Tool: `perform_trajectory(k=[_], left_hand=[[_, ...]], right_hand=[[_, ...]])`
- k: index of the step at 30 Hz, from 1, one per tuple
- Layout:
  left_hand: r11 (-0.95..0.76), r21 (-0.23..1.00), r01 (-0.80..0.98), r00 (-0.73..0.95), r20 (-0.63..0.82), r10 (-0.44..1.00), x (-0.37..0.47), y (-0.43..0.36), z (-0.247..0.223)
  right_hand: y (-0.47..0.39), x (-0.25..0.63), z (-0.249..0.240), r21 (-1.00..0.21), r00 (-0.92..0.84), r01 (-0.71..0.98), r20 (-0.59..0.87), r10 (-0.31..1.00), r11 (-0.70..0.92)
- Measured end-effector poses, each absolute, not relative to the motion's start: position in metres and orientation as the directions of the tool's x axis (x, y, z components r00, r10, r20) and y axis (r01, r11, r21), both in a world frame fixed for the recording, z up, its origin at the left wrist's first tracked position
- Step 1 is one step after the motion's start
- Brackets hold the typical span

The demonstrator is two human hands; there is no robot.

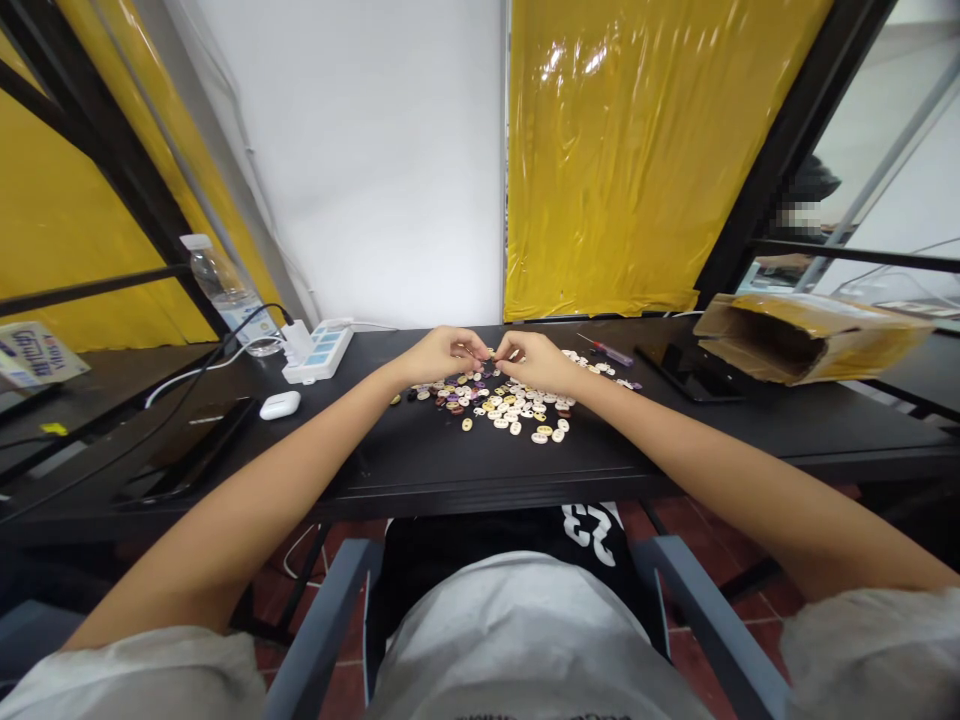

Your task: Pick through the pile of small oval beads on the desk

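Scatter of oval pieces (520, 404) on black tabletop (420, 465), below left hand (442, 355) and right hand (541, 362).
Both narrowed to a pinch, facing each other; small piece (491, 353) apparently between, about equally near each, actual grip and long axis too small to tell. Scatter mostly on body side, more toward right hand.

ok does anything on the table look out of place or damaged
The cardboard box at the right looks worn: its end gapes open and its edges look uneven. The small oval pieces lie loosely scattered on the table, perhaps on purpose.
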State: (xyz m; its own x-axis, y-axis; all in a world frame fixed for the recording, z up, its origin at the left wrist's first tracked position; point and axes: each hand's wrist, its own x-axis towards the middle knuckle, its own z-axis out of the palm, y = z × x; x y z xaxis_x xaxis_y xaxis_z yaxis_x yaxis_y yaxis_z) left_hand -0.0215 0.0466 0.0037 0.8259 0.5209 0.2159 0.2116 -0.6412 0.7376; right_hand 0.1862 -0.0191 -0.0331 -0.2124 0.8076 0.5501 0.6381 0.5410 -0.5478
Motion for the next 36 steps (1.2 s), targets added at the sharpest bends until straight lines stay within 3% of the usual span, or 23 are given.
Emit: perform_trajectory(k=[9,22,36], left_hand=[[-0.609,0.774,0.175,0.826,0.221,0.518,-0.020,0.048,-0.001],[-0.564,0.812,0.152,0.797,0.237,0.555,-0.013,0.046,-0.008],[-0.646,0.744,0.168,0.784,0.297,0.546,-0.013,0.043,-0.006]], right_hand=[[-0.015,0.184,-0.035,-0.715,-0.165,0.476,0.499,0.851,0.512],[-0.014,0.185,-0.036,-0.789,-0.132,0.384,0.466,0.875,0.479],[-0.016,0.185,-0.029,-0.903,-0.037,0.225,0.367,0.930,0.365]])
